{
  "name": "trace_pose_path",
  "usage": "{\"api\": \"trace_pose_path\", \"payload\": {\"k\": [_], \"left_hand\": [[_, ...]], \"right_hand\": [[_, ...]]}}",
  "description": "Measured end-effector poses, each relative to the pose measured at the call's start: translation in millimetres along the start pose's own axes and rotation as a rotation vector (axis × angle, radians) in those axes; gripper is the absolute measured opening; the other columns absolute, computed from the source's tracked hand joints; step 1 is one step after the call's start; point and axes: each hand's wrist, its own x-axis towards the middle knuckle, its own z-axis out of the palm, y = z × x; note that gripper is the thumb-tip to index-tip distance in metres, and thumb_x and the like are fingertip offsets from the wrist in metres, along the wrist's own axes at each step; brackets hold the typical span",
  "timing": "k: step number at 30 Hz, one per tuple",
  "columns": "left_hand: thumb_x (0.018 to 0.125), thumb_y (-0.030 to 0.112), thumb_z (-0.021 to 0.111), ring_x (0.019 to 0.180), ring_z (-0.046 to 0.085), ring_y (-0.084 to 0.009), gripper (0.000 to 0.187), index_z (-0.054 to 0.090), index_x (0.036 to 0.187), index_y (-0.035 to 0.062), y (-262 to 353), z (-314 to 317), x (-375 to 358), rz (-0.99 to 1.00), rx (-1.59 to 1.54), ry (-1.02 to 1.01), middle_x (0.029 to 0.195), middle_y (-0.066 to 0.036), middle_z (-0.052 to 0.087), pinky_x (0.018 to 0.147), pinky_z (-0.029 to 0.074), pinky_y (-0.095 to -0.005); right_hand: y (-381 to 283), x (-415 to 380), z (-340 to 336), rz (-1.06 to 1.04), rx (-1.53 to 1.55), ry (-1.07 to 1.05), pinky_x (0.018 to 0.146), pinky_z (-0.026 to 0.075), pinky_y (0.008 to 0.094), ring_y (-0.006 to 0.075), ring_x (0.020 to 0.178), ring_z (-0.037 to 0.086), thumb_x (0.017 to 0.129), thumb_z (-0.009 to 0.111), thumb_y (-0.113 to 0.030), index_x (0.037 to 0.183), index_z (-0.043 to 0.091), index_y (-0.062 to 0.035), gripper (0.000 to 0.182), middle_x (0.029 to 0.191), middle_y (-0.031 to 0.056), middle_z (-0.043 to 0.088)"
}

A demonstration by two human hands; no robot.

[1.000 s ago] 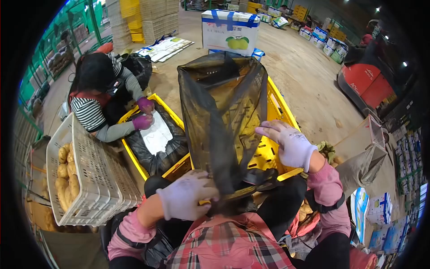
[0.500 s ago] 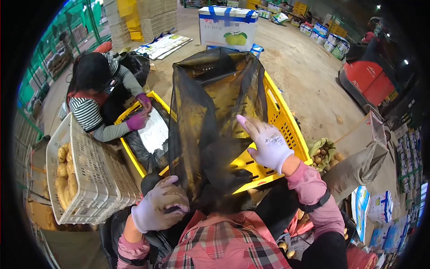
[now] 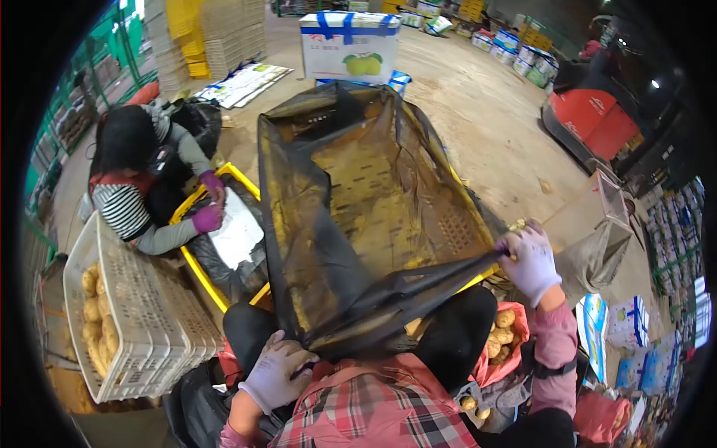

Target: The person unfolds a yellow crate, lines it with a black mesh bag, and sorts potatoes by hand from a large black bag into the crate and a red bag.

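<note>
L of L hand [image 3: 280,371], white crate [image 3: 142,313] w/ potatoes [image 3: 99,328]; up-L of same hand, co-worker's purple-gloved hands [image 3: 208,219] at white sheet [image 3: 237,235] on side crate [image 3: 200,276]; L hand gloved, fingers part-curled by black liner [image 3: 299,194], near-L corner, grip can't be told; liner spread over yellow crate [image 3: 478,278], ahead of & btwn hands; below R hand [image 3: 529,263], red sack [image 3: 489,375] w/ potatoes; R hand gloved, closed on liner's near-R edge, drawn taut.
</note>
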Motion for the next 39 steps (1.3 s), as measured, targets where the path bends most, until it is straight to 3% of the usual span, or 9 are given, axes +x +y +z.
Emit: {"api": "trace_pose_path", "payload": {"k": [7,9,14,17,21,25,27,31,39], "left_hand": [[0.083,0.018,0.068,0.103,0.060,-0.0295,0.036,0.068,0.118,0.0068,1.0,-3.5,10.8,0.046,0.021,-0.129,0.095,-0.011,0.064,0.111,0.032,-0.0492],[0.086,0.017,0.066,0.102,0.061,-0.0260,0.034,0.067,0.117,0.0034,-21.9,12.9,2.1,0.018,-0.361,-0.082,0.099,-0.010,0.065,0.107,0.037,-0.0474],[0.099,0.016,0.057,0.092,0.065,-0.0195,0.025,0.059,0.119,0.0007,-78.1,47.4,-17.2,-0.530,-1.604,0.348,0.108,-0.010,0.065,0.084,0.054,-0.0347],[0.100,0.015,0.054,0.088,0.065,-0.0166,0.024,0.059,0.118,0.0001,-96.5,16.9,6.1,-0.393,-1.067,0.500,0.107,-0.009,0.065,0.081,0.054,-0.0338],[0.096,0.010,0.054,0.104,0.062,-0.0202,0.027,0.060,0.120,-0.0003,-34.1,-84.0,121.6,-0.130,-0.447,0.730,0.110,-0.012,0.065,0.090,0.049,-0.0306],[0.087,0.020,0.061,0.113,0.059,-0.0354,0.039,0.063,0.122,0.0042,-36.2,-135.5,250.2,0.141,0.330,0.396,0.118,-0.017,0.065,0.100,0.045,-0.0409],[0.083,0.025,0.062,0.118,0.058,-0.0356,0.044,0.065,0.123,0.0076,-33.9,-138.0,299.7,-0.187,0.581,-0.019,0.123,-0.018,0.064,0.101,0.046,-0.0407],[0.081,0.039,0.066,0.129,0.054,-0.0326,0.050,0.067,0.124,0.0124,-82.7,-110.1,365.7,-0.592,0.696,-0.530,0.133,-0.013,0.062,0.106,0.041,-0.0489],[0.089,0.048,0.057,0.141,0.040,-0.0320,0.057,0.056,0.139,0.0202,-167.4,-53.4,393.1,-0.612,0.733,-0.994,0.147,-0.004,0.051,0.115,0.016,-0.0633]], "right_hand": [[14.7,-82.5,50.2,0.166,-0.031,0.061,0.113,0.029,0.0528,0.0291,0.120,0.055,0.067,0.074,-0.015,0.084,0.065,-0.0148,0.019,0.104,0.0032,0.065],[21.4,-92.4,84.9,0.338,0.285,-0.048,0.107,0.037,0.0457,0.0356,0.122,0.053,0.074,0.073,-0.014,0.092,0.066,-0.0080,0.020,0.104,0.0121,0.065],[60.7,-97.6,91.7,0.649,1.289,-0.271,0.079,0.047,0.0216,0.0087,0.088,0.061,0.089,0.062,-0.004,0.095,0.070,0.0023,0.012,0.099,0.0053,0.071],[65.3,-63.9,59.8,0.697,0.515,-0.090,0.073,0.051,0.0290,0.0136,0.079,0.066,0.089,0.064,-0.011,0.104,0.070,0.0009,0.020,0.090,0.0104,0.072],[-15.3,67.8,-6.0,0.302,0.498,0.203,0.082,0.052,0.0398,0.0354,0.091,0.067,0.089,0.064,-0.021,0.106,0.070,-0.0036,0.025,0.098,0.0182,0.071],[-105.2,206.6,40.3,-0.349,-0.012,0.261,0.110,0.033,0.0528,0.0346,0.125,0.051,0.079,0.065,-0.017,0.109,0.067,-0.0098,0.030,0.120,0.0123,0.063],[-142.3,258.9,92.4,-0.478,0.017,0.024,0.114,0.024,0.0559,0.0313,0.134,0.043,0.083,0.063,-0.026,0.113,0.066,-0.0102,0.034,0.129,0.0114,0.059],[-152.2,309.6,250.5,-0.400,0.101,0.015,0.119,0.019,0.0520,0.0327,0.143,0.032,0.087,0.063,-0.037,0.138,0.049,-0.0116,0.059,0.147,0.0128,0.045],[-21.1,299.8,369.9,0.093,0.170,-0.260,0.120,0.021,0.0453,0.0360,0.145,0.028,0.090,0.055,-0.053,0.151,0.029,-0.0024,0.084,0.158,0.0193,0.027]]}}
